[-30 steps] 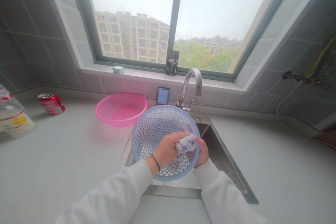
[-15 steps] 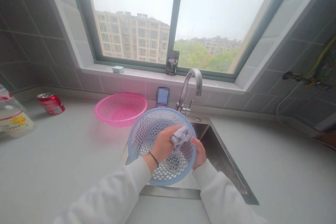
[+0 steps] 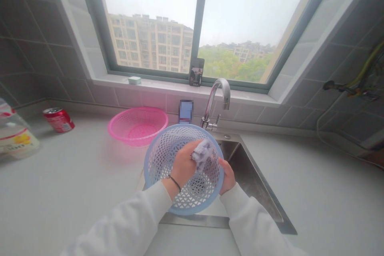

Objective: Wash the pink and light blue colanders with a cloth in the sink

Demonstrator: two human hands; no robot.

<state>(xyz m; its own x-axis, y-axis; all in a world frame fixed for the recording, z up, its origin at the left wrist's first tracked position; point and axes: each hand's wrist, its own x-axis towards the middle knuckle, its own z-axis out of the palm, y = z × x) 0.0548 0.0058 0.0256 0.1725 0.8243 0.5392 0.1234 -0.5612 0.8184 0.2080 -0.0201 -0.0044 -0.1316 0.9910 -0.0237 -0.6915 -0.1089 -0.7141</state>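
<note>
Hands — L (image 3: 182, 167) clutches cloth (image 3: 203, 154) in blue basket (image 3: 160, 164), R (image 3: 227, 176) grips rim (image 3: 220, 194)

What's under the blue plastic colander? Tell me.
Under the colander, a stainless steel sink; its right wall shows past the rim, but the basin floor directly beneath is covered.

Head-worn view — facing forward and down, close above the hands (image 3: 183, 167).

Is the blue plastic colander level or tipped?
Tipped: the blue plastic colander, held over the steel sink, shows its whole inside to the head camera.
</note>
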